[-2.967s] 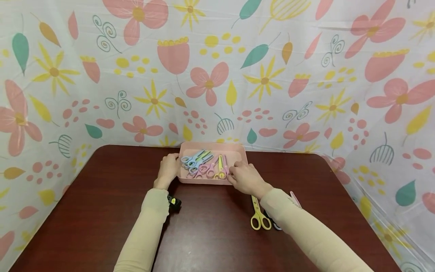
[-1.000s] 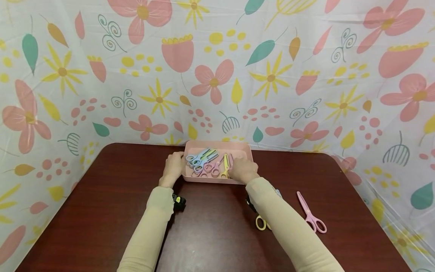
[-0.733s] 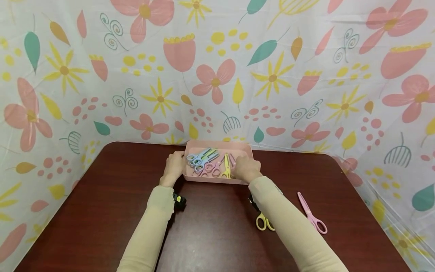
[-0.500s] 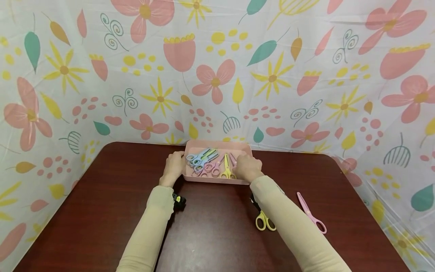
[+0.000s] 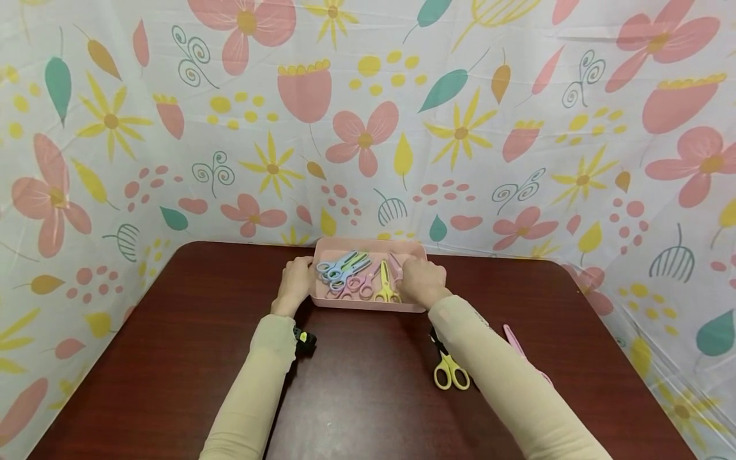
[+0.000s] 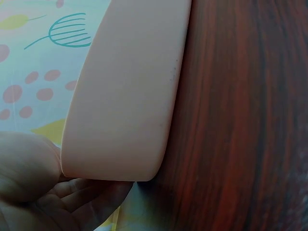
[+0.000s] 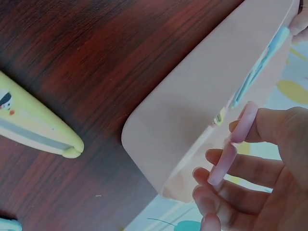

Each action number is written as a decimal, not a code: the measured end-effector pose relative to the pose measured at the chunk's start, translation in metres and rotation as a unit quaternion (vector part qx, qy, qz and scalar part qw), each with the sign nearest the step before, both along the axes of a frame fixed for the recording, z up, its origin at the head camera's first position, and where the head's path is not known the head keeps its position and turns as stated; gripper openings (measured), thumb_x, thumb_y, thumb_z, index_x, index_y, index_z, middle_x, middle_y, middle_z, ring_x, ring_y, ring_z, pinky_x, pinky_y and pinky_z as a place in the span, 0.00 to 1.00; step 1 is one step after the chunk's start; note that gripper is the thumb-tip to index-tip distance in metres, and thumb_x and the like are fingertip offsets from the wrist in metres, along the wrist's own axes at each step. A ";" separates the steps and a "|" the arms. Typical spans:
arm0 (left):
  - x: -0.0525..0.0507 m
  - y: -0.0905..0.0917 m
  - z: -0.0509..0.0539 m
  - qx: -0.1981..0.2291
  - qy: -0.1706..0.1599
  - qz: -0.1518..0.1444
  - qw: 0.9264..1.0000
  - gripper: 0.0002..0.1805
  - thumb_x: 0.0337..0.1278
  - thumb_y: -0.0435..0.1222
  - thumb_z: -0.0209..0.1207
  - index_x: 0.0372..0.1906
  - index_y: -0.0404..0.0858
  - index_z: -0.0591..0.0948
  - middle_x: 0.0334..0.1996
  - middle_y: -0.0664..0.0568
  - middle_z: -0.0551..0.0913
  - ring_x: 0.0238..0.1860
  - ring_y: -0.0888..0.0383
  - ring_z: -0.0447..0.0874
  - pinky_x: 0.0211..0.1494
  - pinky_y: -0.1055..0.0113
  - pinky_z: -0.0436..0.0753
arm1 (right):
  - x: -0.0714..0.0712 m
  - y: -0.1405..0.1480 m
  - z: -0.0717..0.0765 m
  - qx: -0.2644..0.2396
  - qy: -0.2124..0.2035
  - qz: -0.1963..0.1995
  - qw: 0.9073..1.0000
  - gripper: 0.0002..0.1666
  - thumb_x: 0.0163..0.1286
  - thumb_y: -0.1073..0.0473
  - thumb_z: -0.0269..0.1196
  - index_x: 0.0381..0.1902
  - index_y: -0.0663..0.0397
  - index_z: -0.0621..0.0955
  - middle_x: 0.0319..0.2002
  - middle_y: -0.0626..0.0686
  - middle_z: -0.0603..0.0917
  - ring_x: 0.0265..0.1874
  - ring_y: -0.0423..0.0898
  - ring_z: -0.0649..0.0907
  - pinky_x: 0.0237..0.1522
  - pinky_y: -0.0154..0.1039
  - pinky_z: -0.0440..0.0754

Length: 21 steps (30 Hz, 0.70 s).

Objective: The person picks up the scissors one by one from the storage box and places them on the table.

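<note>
A shallow pink tray with several children's scissors in it stands against the back curtain. My left hand holds its left end; the left wrist view shows the thumb side at the rim and fingers curled behind the end wall. At the tray's right end, my right hand grips pink scissors by the finger loops, their blades pointing to the back left inside the tray. Yellow scissors lie just left of them. Light blue scissors and more pink scissors fill the tray's left half.
On the brown table, yellow scissors lie in front of the tray, beside my right forearm. Pink scissors are partly hidden behind that forearm. A flower-patterned curtain hangs along the table's back edge.
My right hand has shifted slightly right along the tray, and the pink scissors' blades lean further left. The forearm now covers more of the pink pair on the table. My left hand has stayed put.
</note>
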<state>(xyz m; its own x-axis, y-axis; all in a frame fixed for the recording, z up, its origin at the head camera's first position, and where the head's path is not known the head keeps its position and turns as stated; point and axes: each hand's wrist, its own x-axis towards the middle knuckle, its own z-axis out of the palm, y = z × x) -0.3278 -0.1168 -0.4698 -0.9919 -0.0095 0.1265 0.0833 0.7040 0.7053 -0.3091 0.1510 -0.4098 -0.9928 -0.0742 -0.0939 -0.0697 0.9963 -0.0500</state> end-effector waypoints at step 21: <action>0.003 0.001 0.002 0.020 -0.009 -0.007 1.000 0.16 0.75 0.34 0.48 0.57 0.34 0.79 0.25 0.47 0.80 0.16 0.54 0.70 0.23 0.63 0.69 | 0.034 0.020 0.018 0.014 0.060 0.026 0.998 0.20 0.63 0.48 0.63 0.16 0.50 0.74 0.24 0.54 0.79 0.27 0.53 0.80 0.26 0.53 0.77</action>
